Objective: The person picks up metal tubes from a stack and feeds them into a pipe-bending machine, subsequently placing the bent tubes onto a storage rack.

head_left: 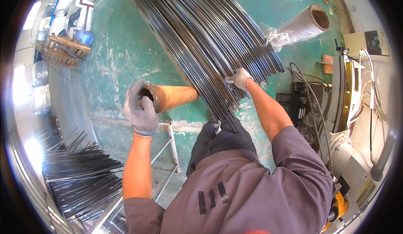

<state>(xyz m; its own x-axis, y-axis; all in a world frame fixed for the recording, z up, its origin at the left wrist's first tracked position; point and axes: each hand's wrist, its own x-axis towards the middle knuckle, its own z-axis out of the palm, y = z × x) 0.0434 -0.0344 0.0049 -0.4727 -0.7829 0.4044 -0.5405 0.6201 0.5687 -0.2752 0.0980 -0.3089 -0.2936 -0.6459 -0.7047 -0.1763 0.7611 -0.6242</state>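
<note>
Underfoot, scuffed green floor (113, 78) — metal rods (205, 36) over it, machinery (342, 93) rightward.

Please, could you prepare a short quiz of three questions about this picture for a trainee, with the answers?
1. Which hand is on the dark metal rods?
2. True or false: both hands are without gloves.
3. Fill in: the left hand holds the open end of a brown ____.

Key:
1. The right hand.
2. False; both hands wear gloves.
3. Tube.
</note>
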